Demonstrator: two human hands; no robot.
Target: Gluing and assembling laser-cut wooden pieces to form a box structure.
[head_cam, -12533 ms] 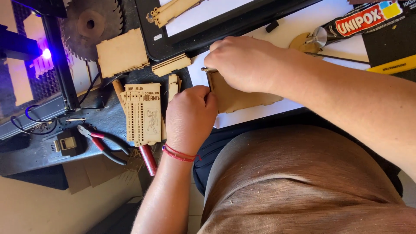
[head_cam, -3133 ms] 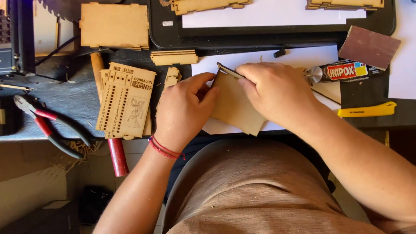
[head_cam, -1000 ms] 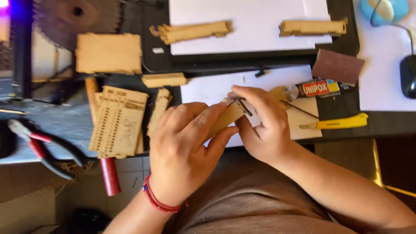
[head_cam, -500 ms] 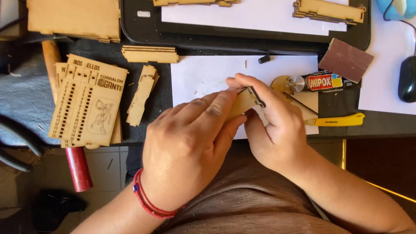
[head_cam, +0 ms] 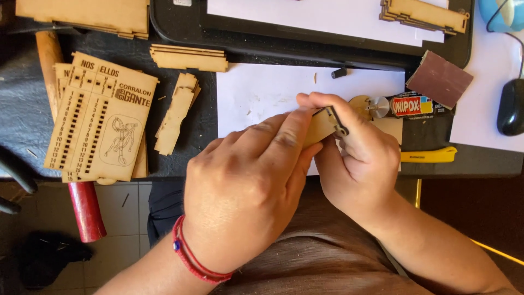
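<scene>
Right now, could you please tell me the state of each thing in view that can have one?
left hand: closed on the wooden piece, red bracelet at the wrist.
right hand: gripping the wooden piece from the other side.
wooden piece: pinched between both hands, mostly hidden.
engraved board: lying flat.
glue tube: lying on its side.
yellow knife: lying flat, blade not visible.

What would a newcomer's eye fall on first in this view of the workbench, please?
First, the two hands in the centre: the left hand, with a red cord bracelet at its wrist, and the right hand pinch a small thin wooden piece together above the white paper sheet. Next, the engraved wooden board at the left, and the yellow utility knife at the right.
</scene>
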